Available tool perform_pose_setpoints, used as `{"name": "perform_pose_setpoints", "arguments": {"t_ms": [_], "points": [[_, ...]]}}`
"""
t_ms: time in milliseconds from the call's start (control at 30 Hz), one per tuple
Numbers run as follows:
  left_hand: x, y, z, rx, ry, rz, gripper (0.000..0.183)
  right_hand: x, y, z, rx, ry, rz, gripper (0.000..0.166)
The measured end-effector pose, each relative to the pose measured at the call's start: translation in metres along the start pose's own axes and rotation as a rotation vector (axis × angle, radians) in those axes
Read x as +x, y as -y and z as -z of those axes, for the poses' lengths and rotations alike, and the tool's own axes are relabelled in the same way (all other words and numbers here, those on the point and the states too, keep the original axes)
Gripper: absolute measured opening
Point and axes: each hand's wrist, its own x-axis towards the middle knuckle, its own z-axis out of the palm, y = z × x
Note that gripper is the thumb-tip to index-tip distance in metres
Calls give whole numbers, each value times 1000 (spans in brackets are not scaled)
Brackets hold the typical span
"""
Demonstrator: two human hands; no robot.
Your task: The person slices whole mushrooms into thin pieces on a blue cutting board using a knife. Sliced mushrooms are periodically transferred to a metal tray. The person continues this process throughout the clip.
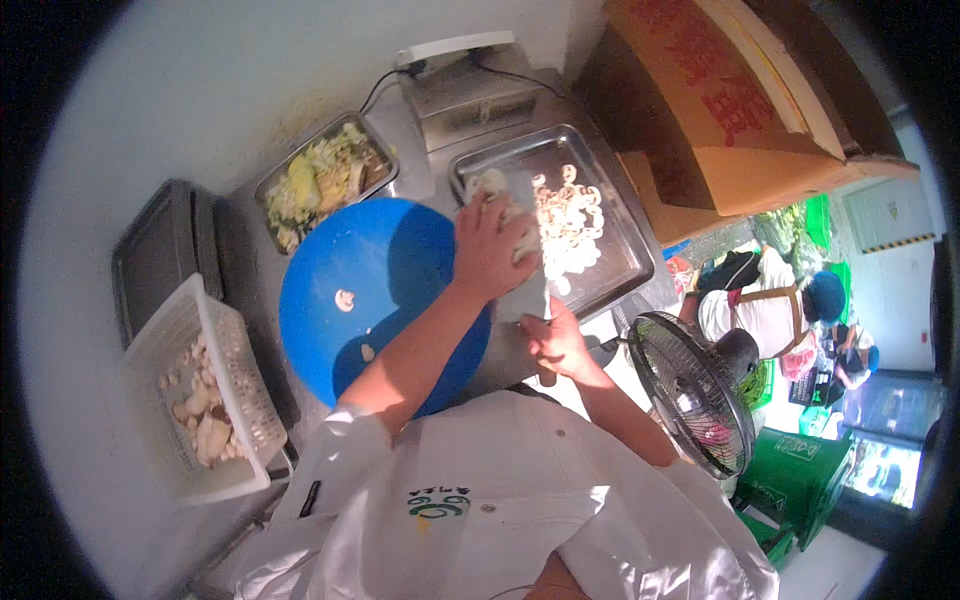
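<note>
My left hand [491, 251] rests over a cluster of sliced mushrooms [491, 182], holding them on the broad blade of a cleaver [521, 298]. The cleaver's handle is in my right hand [556, 343]. Blade and slices are over the near left side of a shallow metal tray [641, 264], where many pale mushroom slices [571, 225] lie in bright light. To the left is a round blue cutting board [322, 281] with a mushroom slice [344, 301] and small bits on it. My left palm and part of the blade are hidden.
A white plastic basket [240, 420] of whole mushrooms stands at left. A metal pan [394, 174] holds vegetable scraps. Beyond are a metal appliance [480, 112] and a cardboard box [750, 169]. A fan [690, 394] and green bins [795, 472] stand at right, with co-workers [757, 311] farther off.
</note>
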Motion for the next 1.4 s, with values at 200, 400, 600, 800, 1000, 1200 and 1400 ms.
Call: {"name": "perform_pose_setpoints", "arguments": {"t_ms": [200, 400, 600, 800, 1000, 1200, 1400], "points": [[57, 13, -84, -139, 255, 100, 60, 36, 54, 60, -1045, -506, 75, 23], [3, 114, 14, 46, 412, 285, 53, 36, 66, 61, -1162, -710, 44, 20], [-152, 145, 111, 462, 389, 451, 48, 56, 19, 48, -575, -525, 179, 22], [-222, 60, 130, 120, 231, 549, 57, 39, 4, -2, -193, -45, -73, 16], [-232, 50, 98, 248, -70, 771, 78, 23, -34, -20, -620, 300, -194, 35], [-203, 46, 81, 248, -34, 831, 83, 10, -58, -61, -935, 435, -107, 38], [-202, 56, 76, 117, -143, 773, 78, 14, -65, -106, -739, 497, -106, 35]]}}
